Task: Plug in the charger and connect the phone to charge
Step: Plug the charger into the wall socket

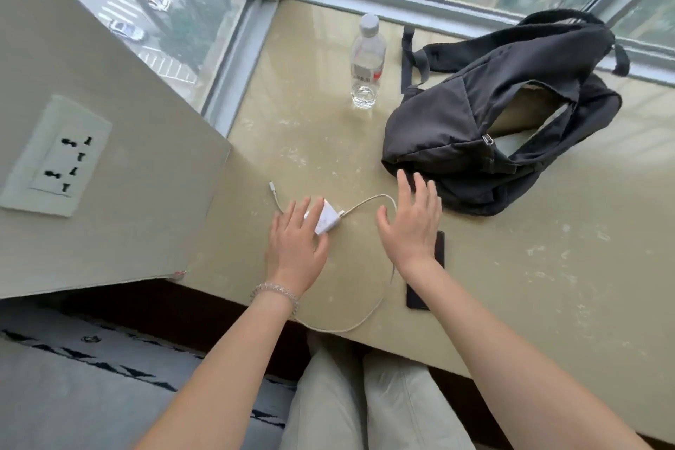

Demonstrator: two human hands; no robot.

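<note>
On the beige sill (511, 267) under the window, a black bag (475, 135) lies at about two o'clock from the hands, its zipped mouth gaping toward the right; only pale lining shows inside, and what it holds cannot be told. At twelve o'clock a clear bottle (367, 62) with a white cap stands upright, well apart from the bag's strap; how full it is I cannot tell.

The left hand (296, 245) lies palm down with fingers spread and loose, gripping nothing; its fingertips rest on or just over the white charger (326, 218), which lies on the sill at its one o'clock. A white cable (369, 318) runs from the charger, loops toward six o'clock past the sill's edge, and its free plug lies at eleven o'clock of the charger.

The right hand (412, 226) hovers flat, fingers splayed wide, holding nothing. The dark phone (425, 278) lies flat beneath its wrist, partly hidden.

At nine o'clock, a socket (58, 157) sits on the wall panel, with nothing plugged in.
</note>
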